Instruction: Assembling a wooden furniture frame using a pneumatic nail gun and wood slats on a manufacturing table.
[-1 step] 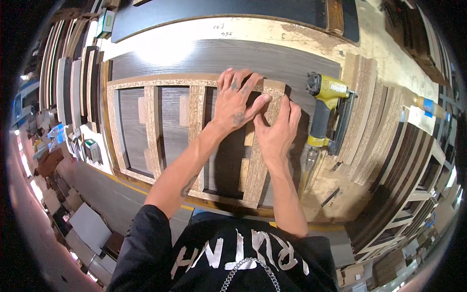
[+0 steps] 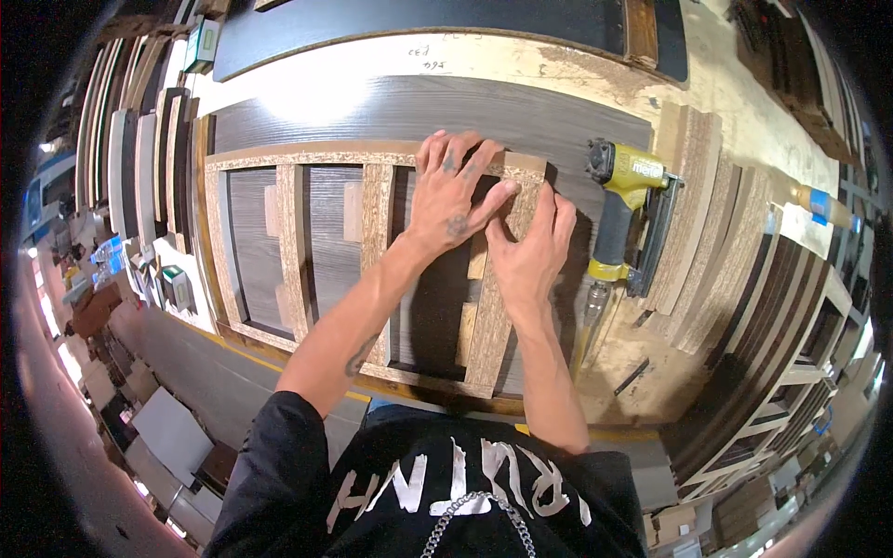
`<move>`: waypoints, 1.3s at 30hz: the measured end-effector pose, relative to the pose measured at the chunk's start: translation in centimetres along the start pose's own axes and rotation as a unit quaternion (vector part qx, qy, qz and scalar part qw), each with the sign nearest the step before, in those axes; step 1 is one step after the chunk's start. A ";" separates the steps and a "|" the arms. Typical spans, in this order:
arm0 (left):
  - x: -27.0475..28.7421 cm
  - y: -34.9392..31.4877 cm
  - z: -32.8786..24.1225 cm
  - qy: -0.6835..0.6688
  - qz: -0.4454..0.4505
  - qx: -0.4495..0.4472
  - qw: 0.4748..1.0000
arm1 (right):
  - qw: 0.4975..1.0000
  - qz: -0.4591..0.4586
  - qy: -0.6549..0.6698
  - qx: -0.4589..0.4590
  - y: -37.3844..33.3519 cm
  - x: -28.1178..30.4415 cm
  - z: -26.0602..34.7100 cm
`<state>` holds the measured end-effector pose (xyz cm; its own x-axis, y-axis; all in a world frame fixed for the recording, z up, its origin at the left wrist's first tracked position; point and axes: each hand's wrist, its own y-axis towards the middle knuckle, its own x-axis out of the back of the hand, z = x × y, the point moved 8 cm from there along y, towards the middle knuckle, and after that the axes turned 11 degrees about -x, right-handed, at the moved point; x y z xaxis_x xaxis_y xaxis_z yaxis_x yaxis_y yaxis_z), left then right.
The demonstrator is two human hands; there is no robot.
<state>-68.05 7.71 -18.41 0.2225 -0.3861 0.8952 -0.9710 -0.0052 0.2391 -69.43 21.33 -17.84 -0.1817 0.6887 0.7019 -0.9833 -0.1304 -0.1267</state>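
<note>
A particleboard frame (image 2: pixel 377 200) with several crosspieces lies on a dark grey wood-grain panel (image 2: pixel 558 107). At its far right corner, my left hand (image 2: pixel 451 195) has its fingers bent over the far rail, with the thumb stretched toward the corner joint. My right hand (image 2: pixel 532 251) grips the right end piece between thumb and fingers, just below that corner. Small wood blocks (image 2: pixel 352 212) sit against some crosspieces. Right of the frame lies a yellow and black nail gun (image 2: pixel 623 200), with an air hose fitting (image 2: pixel 596 298) at its handle end; neither hand touches it.
Particleboard strips (image 2: pixel 684 214) are laid side by side right of the nail gun. Farther right stand stacked frames (image 2: pixel 772 325). A dark panel (image 2: pixel 419 28) lies along the far side of the bench. Upright boards (image 2: pixel 139 158) and a small box (image 2: pixel 175 286) are at the left.
</note>
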 end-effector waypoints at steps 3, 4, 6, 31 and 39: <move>-0.1 0.1 -0.1 -0.006 0.000 -0.001 1.000 | 1.000 0.005 0.000 -0.006 0.2 0.1 0.0; -0.2 0.1 -0.1 -0.004 0.000 0.000 1.000 | 1.000 0.008 0.000 -0.009 0.2 0.2 0.0; -0.4 0.2 -0.3 -0.005 0.001 0.000 1.000 | 1.000 0.004 -0.007 -0.020 0.2 0.2 0.0; -1.0 -0.4 0.6 -0.053 0.003 0.013 0.998 | 0.944 0.257 -0.036 -0.205 7.2 15.0 -0.5; -0.8 -0.4 0.5 -0.046 -0.005 0.013 0.999 | 0.905 0.283 -0.306 0.082 7.2 9.9 1.9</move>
<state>-67.92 7.59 -19.44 0.2248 -0.4682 0.8545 -0.9709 -0.0332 0.2373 -78.25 25.85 -10.49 -0.5706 -0.0399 0.8203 -0.7100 -0.4780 -0.5171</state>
